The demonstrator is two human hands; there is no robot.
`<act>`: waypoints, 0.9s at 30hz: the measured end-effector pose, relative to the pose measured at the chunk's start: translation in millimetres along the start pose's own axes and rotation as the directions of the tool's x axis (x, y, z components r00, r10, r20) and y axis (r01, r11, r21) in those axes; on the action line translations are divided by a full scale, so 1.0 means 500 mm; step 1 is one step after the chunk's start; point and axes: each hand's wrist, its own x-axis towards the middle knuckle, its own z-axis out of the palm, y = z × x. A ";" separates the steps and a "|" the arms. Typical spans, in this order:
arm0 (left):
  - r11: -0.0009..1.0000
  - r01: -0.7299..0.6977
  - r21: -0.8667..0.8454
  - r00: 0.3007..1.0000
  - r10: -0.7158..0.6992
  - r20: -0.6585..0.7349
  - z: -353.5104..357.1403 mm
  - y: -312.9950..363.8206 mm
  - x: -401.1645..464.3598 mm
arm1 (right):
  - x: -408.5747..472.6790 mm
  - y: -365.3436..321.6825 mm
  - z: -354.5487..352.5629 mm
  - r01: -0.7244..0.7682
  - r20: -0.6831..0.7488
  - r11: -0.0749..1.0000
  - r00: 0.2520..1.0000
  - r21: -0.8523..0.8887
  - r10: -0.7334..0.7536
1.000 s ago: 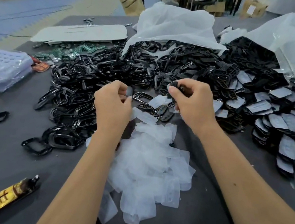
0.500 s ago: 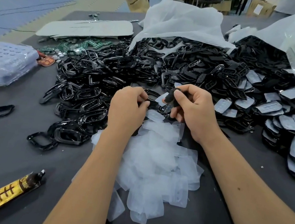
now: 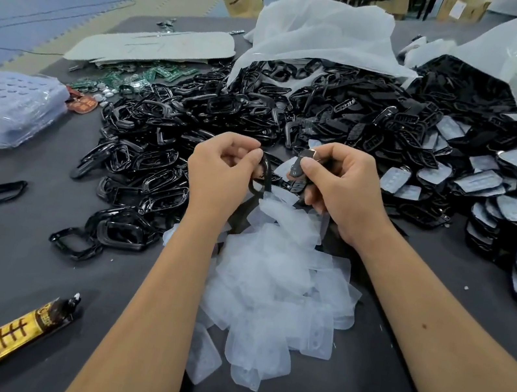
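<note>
The left hand (image 3: 220, 172) had risen, fingers curled round a black frame (image 3: 263, 177); beside it, the right hand (image 3: 343, 189) pinched a key shell (image 3: 299, 168).

We see two bare hands, the left hand (image 3: 220, 172) and the right hand (image 3: 346, 193), both forearms bare as far as our view reaches, a short trimmed nail on the right thumb (image 3: 306, 166), a small dark mole (image 3: 424, 325) on the right forearm (image 3: 449, 357)

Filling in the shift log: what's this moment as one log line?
left hand: pinches black frame | right hand: grips black key shell | where: over clear film pile | state: parts not joined
</note>
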 end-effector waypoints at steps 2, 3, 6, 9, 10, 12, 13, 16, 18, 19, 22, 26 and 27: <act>0.989 0.035 -0.147 0.999 -0.039 -0.019 0.001 0.002 0.001 | 0.000 0.001 -0.001 -0.005 -0.010 1.000 1.000 0.021 0.005; 0.978 0.042 -0.204 0.998 -0.051 -0.039 0.001 0.001 0.003 | 0.001 0.001 -0.002 -0.006 -0.016 0.999 1.000 0.034 0.006; 0.943 0.071 -0.325 0.994 -0.092 -0.051 -0.002 -0.004 0.007 | 0.003 0.002 -0.004 -0.017 -0.036 0.996 0.999 0.090 0.020; 0.886 0.133 -0.444 0.986 -0.165 -0.033 0.000 -0.005 0.010 | 0.004 0.003 -0.007 -0.022 -0.056 0.987 0.998 0.162 0.031; 0.878 0.150 -0.454 0.983 -0.184 -0.030 0.001 -0.005 0.011 | 0.004 0.003 -0.009 -0.023 -0.056 0.984 0.998 0.178 0.034; 0.880 0.178 -0.441 0.978 -0.209 -0.023 0.003 -0.008 0.011 | 0.005 0.003 -0.012 -0.026 -0.051 0.975 0.998 0.219 0.038; 0.885 0.186 -0.428 0.976 -0.215 -0.021 0.005 -0.010 0.012 | 0.005 0.002 -0.014 -0.027 -0.041 0.970 0.998 0.243 0.039; 0.913 0.198 -0.356 0.975 -0.222 -0.027 0.013 -0.016 0.013 | 0.002 -0.005 -0.019 -0.026 -0.005 0.946 1.000 0.323 0.030; 0.909 0.211 -0.360 0.970 -0.239 -0.034 0.014 -0.015 0.016 | 0.004 -0.009 -0.023 -0.036 0.011 0.917 0.999 0.398 0.034; 0.902 0.218 -0.373 0.968 -0.247 -0.034 0.014 -0.016 0.016 | 0.005 -0.008 -0.025 -0.041 0.015 0.902 0.999 0.429 0.039; 0.891 0.226 -0.394 0.965 -0.261 -0.038 0.014 -0.014 0.015 | 0.007 -0.008 -0.026 -0.056 0.016 0.886 0.998 0.461 0.055; 0.878 0.229 -0.420 0.959 -0.276 -0.055 0.015 -0.015 0.015 | 0.007 -0.003 -0.030 -0.064 -0.020 0.890 0.996 0.451 0.082; 0.880 0.219 -0.421 0.963 -0.266 -0.054 0.014 -0.014 0.016 | 0.007 -0.003 -0.030 -0.060 -0.030 0.891 0.996 0.450 0.083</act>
